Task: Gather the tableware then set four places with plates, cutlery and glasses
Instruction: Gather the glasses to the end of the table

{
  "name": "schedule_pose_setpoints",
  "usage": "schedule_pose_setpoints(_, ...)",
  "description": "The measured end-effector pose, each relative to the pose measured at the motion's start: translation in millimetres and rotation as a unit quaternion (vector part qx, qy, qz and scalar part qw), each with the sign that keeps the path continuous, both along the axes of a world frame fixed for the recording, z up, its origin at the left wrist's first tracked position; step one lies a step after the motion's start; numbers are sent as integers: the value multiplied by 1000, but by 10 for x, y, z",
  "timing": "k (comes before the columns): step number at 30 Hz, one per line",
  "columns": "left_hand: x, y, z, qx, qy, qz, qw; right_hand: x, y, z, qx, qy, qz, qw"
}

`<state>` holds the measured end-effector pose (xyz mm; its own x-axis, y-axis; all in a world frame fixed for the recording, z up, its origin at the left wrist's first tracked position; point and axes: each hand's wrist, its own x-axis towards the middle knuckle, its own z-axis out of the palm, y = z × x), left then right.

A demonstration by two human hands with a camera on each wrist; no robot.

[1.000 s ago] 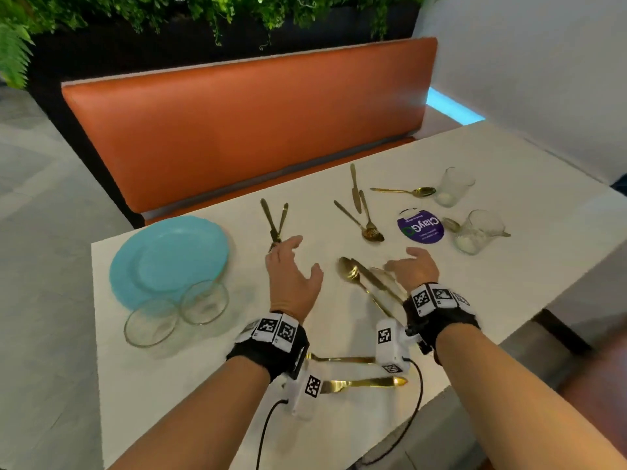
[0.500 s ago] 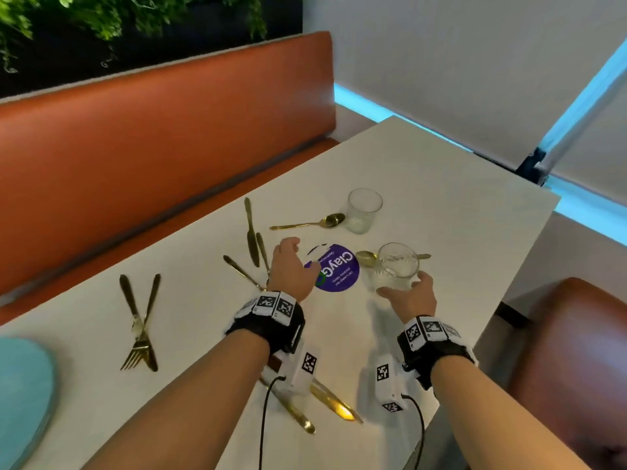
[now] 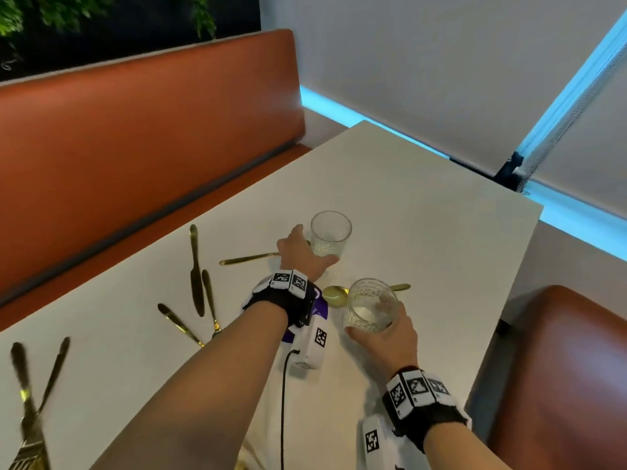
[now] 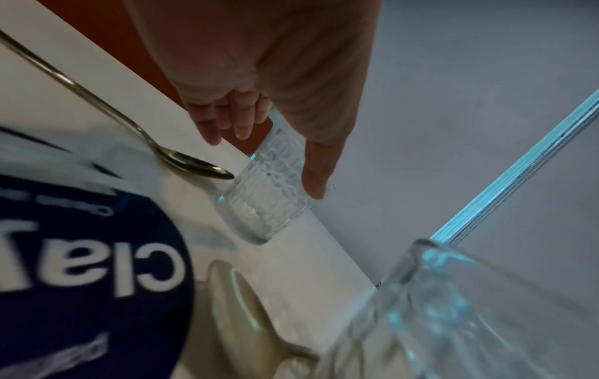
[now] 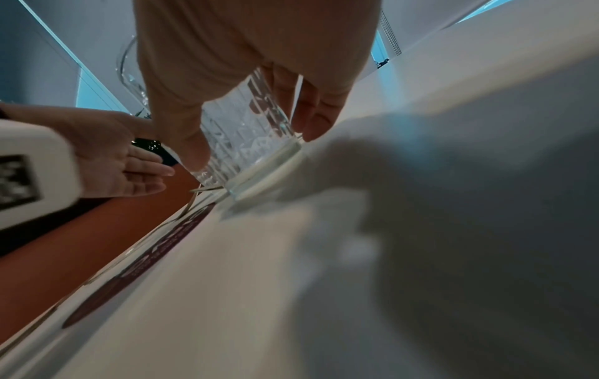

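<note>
Two clear patterned glasses stand on the white table [image 3: 424, 215]. My right hand [image 3: 378, 322] [image 5: 252, 143] grips the near glass [image 3: 371, 307] [image 5: 249, 133], thumb on one side and fingers on the other, its base at the tabletop. My left hand [image 3: 315, 247] [image 4: 272, 161] reaches to the far glass [image 3: 330, 234] [image 4: 272, 195] with straight fingers. Its thumb lies along the glass's right side and its fingers are spread on the left, not closed. A gold spoon [image 3: 334, 295] lies behind the near glass, and another spoon [image 3: 247, 258] [image 4: 194, 164] lies by the far glass.
Gold knives [image 3: 196, 269] and forks [image 3: 30, 401] lie to the left. A round purple disc [image 3: 320, 312] sits under my left wrist. An orange bench [image 3: 152, 130] runs along the far side, and a brown chair [image 3: 570, 368] stands past the right table edge.
My left hand has moved forward from over the purple disc to the far glass. My right hand has closed round the near glass. The head view has turned right.
</note>
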<state>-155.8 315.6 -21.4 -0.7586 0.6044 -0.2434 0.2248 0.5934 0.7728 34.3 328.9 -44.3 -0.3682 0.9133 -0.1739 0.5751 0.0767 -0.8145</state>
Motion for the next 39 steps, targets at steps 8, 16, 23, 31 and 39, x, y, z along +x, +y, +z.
schedule_pose_setpoints(8, -38, 268, -114, -37, 0, 21, 999, 140, 184, 22, -33, -14, 20, 999)
schedule_pose_setpoints(16, -9, 308, -159, -13, 24, 37, 999, 243, 254, 121, -27, 19, 31, 999)
schedule_pose_setpoints(23, 185, -21, 69, 54, 27, 36, 997, 224, 198, 257, -9, 13, 27, 1000)
schedule_pose_setpoints(31, 474, -1109, 549, 88, 40, 47, 994, 249, -339, 505, 8, 39, 31, 999)
schedule_pose_setpoints(39, 1033, -2629, 799, 170, 19, 101, 980, 382, -1528, 669, -4, 33, 108, 994)
